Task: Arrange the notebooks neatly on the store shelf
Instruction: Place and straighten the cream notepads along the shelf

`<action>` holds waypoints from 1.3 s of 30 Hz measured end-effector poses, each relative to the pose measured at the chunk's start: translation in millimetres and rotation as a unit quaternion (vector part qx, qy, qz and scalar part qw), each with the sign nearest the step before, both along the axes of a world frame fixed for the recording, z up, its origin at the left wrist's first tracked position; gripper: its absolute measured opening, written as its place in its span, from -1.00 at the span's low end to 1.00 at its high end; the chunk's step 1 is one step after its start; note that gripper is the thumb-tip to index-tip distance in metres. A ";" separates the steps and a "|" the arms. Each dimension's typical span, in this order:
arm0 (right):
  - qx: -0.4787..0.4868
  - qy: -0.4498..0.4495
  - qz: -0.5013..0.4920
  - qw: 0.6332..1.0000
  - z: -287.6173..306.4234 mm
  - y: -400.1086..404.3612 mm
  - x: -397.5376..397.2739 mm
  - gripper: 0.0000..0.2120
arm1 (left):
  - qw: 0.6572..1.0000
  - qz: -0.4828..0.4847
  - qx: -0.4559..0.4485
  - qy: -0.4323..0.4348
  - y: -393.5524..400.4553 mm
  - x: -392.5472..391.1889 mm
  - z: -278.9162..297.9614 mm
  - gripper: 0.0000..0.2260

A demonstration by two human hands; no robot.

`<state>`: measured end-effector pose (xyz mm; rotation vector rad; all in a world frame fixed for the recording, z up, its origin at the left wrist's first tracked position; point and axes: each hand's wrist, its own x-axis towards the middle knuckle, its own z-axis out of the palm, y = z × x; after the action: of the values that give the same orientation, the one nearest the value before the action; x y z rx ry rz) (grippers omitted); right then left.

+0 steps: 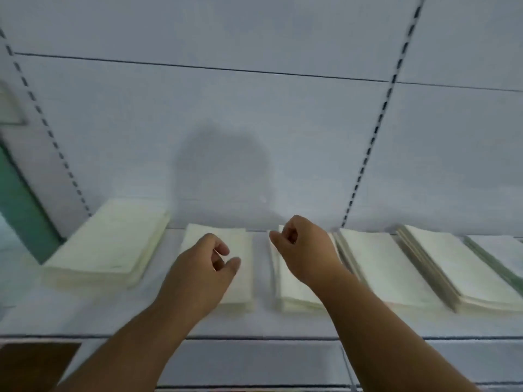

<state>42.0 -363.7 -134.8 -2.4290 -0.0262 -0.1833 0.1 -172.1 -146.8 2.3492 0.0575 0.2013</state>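
Two bare forearms reach up from the bottom edge over the white shelf (85, 312), where the left hand (203, 267) hovers over one notebook stack (243, 267) with fingers loosely curled, thumb and forefinger a narrow gap apart and holding nothing. The right hand (304, 250) hangs over the next stack (294, 295), fingers curled in near the thumb, and whether it pinches a page I cannot tell. More pale stacks (390, 267) lie in a row along the grey back panel (254, 108).

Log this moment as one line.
left hand: empty, over notebook stack | right hand: curled, over next stack | shelf
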 end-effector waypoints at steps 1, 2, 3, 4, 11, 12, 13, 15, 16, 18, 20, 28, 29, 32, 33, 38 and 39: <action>0.001 0.014 0.018 1.000 1.6 28.5 -1.3 -0.74 | 1.000 0.016 -0.002 -0.005 27.8 -6.1 4.3 -0.85; 0.002 0.023 0.037 0.999 4.1 55.2 -2.1 -0.74 | 1.000 0.029 0.002 -0.011 52.9 -12.1 10.6 -0.86; 0.004 0.028 0.056 0.998 6.8 79.2 -2.2 -0.74 | 0.999 0.042 0.008 -0.020 75.4 -16.5 17.8 -0.87; 0.004 0.029 0.073 0.997 8.1 101.2 -0.5 -0.73 | 0.998 0.059 0.015 -0.031 96.5 -19.6 24.6 -0.89; -0.088 0.071 0.127 0.986 -17.8 228.0 29.1 -0.45 | 0.980 0.187 0.054 -0.047 198.9 -50.6 22.5 -0.91; -0.079 0.090 0.110 0.987 -24.2 244.2 33.7 -0.36 | 0.979 0.188 0.062 -0.055 211.5 -52.8 25.0 -0.92; -0.071 0.109 0.091 0.987 -29.9 258.6 37.7 -0.26 | 0.978 0.187 0.068 -0.065 224.7 -51.2 28.9 -0.92; -0.073 0.144 0.065 0.985 -41.4 281.1 45.6 -0.19 | 0.977 0.190 0.060 -0.080 250.4 -41.8 31.7 -0.93; -0.074 0.158 0.059 0.983 -46.4 287.8 48.8 -0.24 | 0.978 0.184 0.053 -0.085 260.7 -37.2 32.4 -0.93; -0.063 0.181 0.041 0.981 -53.0 294.9 51.9 -0.36 | 0.983 0.146 0.061 -0.095 279.9 -27.5 31.9 -0.93; -0.050 0.182 0.024 0.982 -55.7 294.0 53.5 -0.41 | 0.986 0.110 0.073 -0.101 297.9 -17.5 34.2 -0.92; 0.081 0.026 -0.065 0.994 -16.8 305.3 30.2 -0.86 | 0.998 0.022 0.042 0.033 331.9 27.3 31.7 -0.56; 0.158 0.008 -0.059 0.986 -4.7 310.9 23.4 -0.85 | 0.997 0.020 0.014 0.078 331.8 32.8 32.1 -0.44; 0.313 0.009 -0.012 0.950 22.2 330.9 6.3 -0.76 | 0.973 0.025 -0.209 0.098 330.9 41.9 36.8 -0.66; 0.335 0.016 -0.012 0.942 24.4 334.9 6.5 -0.67 | 0.958 0.041 -0.274 0.074 332.2 42.9 37.6 -0.76; 0.015 0.130 -0.144 0.981 -33.6 337.4 42.6 -0.31 | 0.964 0.071 -0.257 -0.005 349.5 46.1 36.1 -0.83; -0.018 0.175 -0.144 0.974 -46.7 338.1 44.9 -0.24 | 0.962 0.068 -0.265 -0.003 350.4 45.1 33.6 -0.85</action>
<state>86.9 -25.6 -181.5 -2.4587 0.4873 0.1203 45.2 178.3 -113.1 1.8094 0.2415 0.2280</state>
